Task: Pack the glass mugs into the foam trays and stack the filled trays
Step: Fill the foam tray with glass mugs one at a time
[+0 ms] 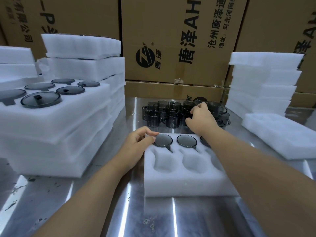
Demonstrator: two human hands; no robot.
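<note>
A white foam tray point(184, 183) lies on the steel table in front of me. Its far row holds dark glass mugs: one at the left point(163, 140), one in the middle point(186, 141), a third mostly hidden behind my right forearm. The near pockets are empty. My left hand point(139, 140) pinches the rim of the left mug in its pocket. My right hand point(201, 117) reaches into a cluster of loose smoky glass mugs point(168, 115) behind the tray, fingers curled around one of them.
A tall stack of filled foam trays point(56, 127) stands at the left, its top tray showing several mugs. Empty foam trays point(263, 79) are piled at the right, one lying flat point(280, 134). Cardboard boxes point(179, 40) wall off the back.
</note>
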